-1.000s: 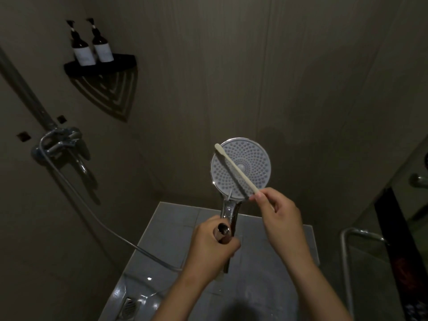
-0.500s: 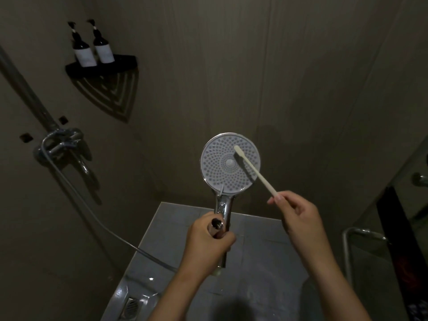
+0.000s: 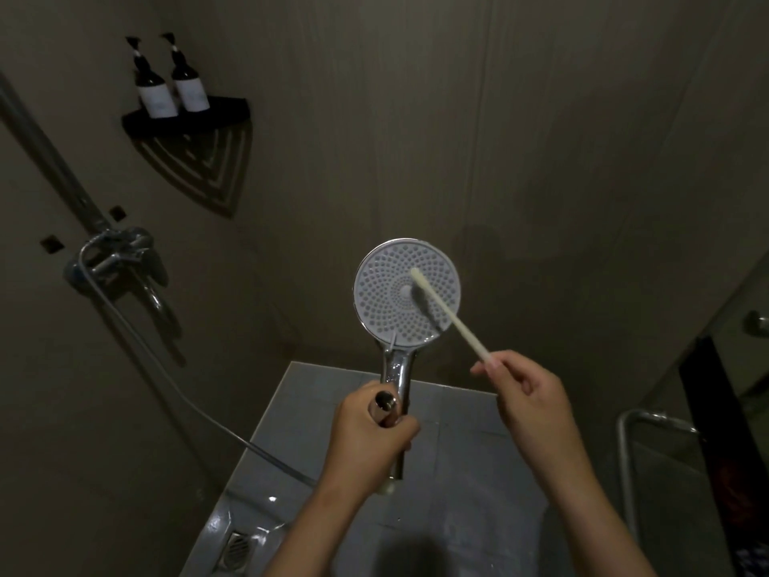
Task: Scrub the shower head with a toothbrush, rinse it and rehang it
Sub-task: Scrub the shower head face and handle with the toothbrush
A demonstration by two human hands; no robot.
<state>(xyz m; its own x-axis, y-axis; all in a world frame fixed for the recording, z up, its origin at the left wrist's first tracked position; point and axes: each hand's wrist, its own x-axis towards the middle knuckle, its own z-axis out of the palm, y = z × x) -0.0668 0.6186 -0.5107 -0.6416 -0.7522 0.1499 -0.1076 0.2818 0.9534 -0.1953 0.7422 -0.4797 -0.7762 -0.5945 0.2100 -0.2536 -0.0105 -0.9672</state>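
- Left hand: grips the handle of the shower head, which stands above it.
- Right hand: pinches the toothbrush, tip on the face.

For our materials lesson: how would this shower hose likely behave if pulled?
Probably floppy: the hose sags in a loose curve from the tap toward the left hand. It likely trails and tugs lightly at the shower head.
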